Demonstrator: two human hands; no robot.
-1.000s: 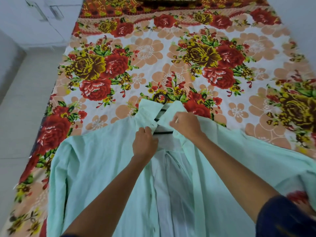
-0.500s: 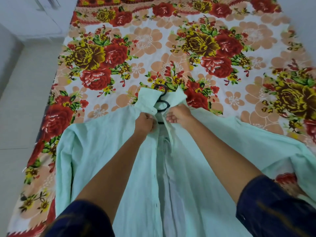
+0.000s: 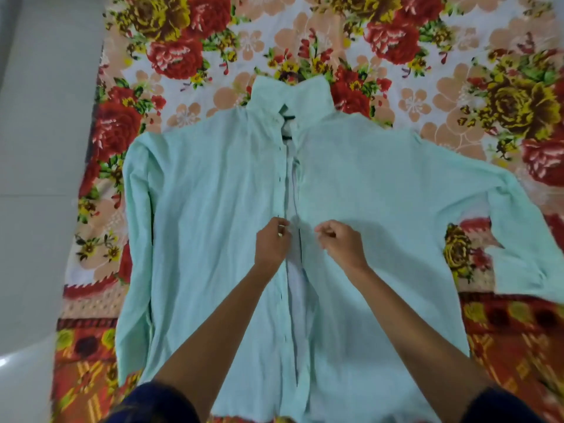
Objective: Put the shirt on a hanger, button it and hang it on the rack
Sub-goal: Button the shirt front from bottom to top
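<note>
While the pale mint cotton shirt (image 3: 213, 209) lay open on the floral bed (image 3: 183, 41), both hands pinched its mid-front edges; mismatched buttons could skew it on the black hanger (image 3: 285, 112).

- I note the shirt (image 3: 213, 209), centre of frame: pale mint green, plain, with a whiter inner lining showing along the open front.
- Hanger (image 3: 286, 112), at the collar: black.
- Bedsheet (image 3: 396, 71): white ground, red and mustard-yellow roses, peach blossoms, green leaves; orange-red patterned border at lower left and lower right.
- Sleeves (image 3: 152, 404), bottom edge: dark navy.
- Floor (image 3: 39, 148), left: pale grey.
</note>
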